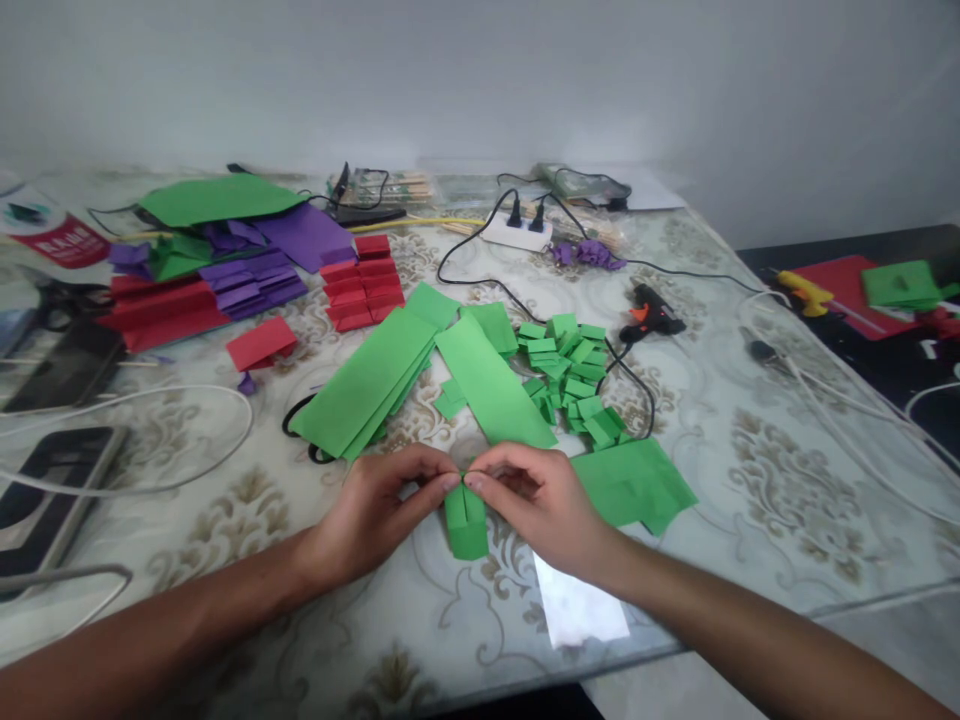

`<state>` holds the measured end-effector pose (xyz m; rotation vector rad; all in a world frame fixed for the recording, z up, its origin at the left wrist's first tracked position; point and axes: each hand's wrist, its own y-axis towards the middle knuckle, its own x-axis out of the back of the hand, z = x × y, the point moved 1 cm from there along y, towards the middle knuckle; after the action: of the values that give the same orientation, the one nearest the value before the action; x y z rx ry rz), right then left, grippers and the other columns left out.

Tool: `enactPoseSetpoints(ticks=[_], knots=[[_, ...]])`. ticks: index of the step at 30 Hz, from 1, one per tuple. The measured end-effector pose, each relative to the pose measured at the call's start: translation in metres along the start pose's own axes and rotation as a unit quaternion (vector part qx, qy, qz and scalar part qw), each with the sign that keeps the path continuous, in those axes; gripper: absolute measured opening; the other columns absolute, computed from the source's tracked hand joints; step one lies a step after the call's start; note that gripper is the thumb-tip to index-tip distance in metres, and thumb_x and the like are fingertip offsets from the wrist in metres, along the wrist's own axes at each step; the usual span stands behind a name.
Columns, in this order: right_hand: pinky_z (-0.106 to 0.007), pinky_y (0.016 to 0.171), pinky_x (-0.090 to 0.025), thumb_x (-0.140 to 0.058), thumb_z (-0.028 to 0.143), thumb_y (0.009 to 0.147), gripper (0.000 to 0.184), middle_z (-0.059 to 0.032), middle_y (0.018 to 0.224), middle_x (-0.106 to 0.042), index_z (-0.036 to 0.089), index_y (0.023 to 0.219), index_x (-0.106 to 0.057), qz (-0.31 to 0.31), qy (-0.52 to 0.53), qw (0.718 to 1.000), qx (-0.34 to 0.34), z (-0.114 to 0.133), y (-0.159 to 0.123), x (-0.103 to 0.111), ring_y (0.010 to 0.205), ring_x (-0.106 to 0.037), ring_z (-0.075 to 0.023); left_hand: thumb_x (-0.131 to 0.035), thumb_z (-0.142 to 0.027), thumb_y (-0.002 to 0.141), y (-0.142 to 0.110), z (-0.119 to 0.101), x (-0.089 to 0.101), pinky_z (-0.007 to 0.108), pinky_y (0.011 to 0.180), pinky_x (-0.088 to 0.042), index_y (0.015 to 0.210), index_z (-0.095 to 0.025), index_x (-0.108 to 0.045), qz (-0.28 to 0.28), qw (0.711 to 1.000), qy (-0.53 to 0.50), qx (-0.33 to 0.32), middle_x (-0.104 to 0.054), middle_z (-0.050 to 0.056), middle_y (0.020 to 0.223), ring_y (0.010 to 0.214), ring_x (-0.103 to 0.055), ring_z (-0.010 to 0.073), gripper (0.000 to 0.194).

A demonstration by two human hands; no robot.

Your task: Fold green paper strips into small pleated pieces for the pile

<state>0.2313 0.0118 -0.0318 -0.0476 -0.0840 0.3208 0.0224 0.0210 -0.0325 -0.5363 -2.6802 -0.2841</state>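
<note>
Between my two hands is a small folded piece of green paper (468, 530), its lower part hanging toward me. My left hand (386, 495) pinches its upper left edge between thumb and forefinger. Opposite it, my right hand (544, 500) pinches the upper right edge, the fingertips of both hands nearly meeting. Just beyond lie long green paper strips (367, 380) in a stack and another green strip (495, 380) at a slant. A heap of small cut green pieces (574, 370) sits past my right hand. Larger green paper (637, 480) lies beside my right wrist.
A black glue gun (651, 312) with a cord lies right of the heap. A white power strip (517, 232) stands behind. Red folded papers (364, 285), purple papers (255, 280), scissors (64, 298) and a phone (52, 490) lie on the left. White paper (581, 605) is near the front edge.
</note>
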Motion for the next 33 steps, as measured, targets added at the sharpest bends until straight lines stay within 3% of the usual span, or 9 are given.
enactPoseSetpoints(ticks=[12, 33], knots=[[-0.025, 0.068, -0.057, -0.074, 0.028, 0.093, 0.009, -0.0016, 0.08, -0.075, 0.02, 0.091, -0.074, -0.031, 0.037, 0.999, -0.002, 0.0, 0.0013, -0.0012, 0.074, -0.07, -0.0156, -0.062, -0.024, 0.1, 0.0005, -0.0013, 0.0005, 0.023, 0.067, -0.055, 0.097, -0.018, -0.07, 0.012, 0.998, -0.057, 0.007, -0.072, 0.002, 0.081, 0.074, -0.069, 0.0151, 0.01], [-0.026, 0.067, -0.057, -0.08, 0.031, 0.086, 0.012, -0.0026, 0.08, -0.079, 0.019, 0.086, -0.076, -0.049, 0.061, 0.996, -0.03, -0.0015, 0.0059, -0.0003, 0.07, -0.071, -0.0149, -0.061, -0.025, 0.102, 0.0004, 0.0026, 0.001, 0.024, 0.068, -0.053, 0.098, -0.017, -0.068, 0.004, 0.998, -0.062, 0.006, -0.07, 0.002, 0.082, 0.075, -0.067, 0.0149, 0.011]])
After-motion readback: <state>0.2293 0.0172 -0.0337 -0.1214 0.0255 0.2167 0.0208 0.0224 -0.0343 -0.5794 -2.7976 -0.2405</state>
